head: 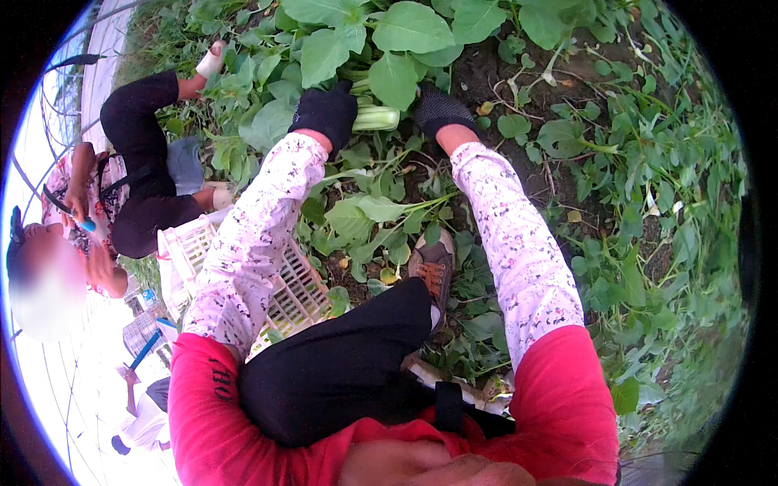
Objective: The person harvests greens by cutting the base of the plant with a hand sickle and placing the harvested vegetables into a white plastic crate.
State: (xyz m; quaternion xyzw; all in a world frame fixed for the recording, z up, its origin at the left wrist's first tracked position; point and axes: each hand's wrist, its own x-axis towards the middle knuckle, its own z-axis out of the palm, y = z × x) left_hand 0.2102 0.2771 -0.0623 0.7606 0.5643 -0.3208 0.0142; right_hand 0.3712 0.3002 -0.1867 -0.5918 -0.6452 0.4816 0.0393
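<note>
My left hand [328,115], in a dark knit glove, is closed around a bunch of leafy green stems [377,118]. Their pale thick ends stick out towards my right side, and broad leaves [398,33] spread above them. Just right of the bunch is my right hand [442,106], in a dotted dark glove, low among the plants by the bare soil. Leaves cover its fingertips, so I cannot tell whether it holds anything.
A white plastic crate [298,285] stands on my left. Beyond it a co-worker [143,164] sits holding a blue-handled tool [87,223]; another person [146,413] is farther off. My shoe [433,273] rests among low plants. Loose greens and weeds [644,261] cover the right side.
</note>
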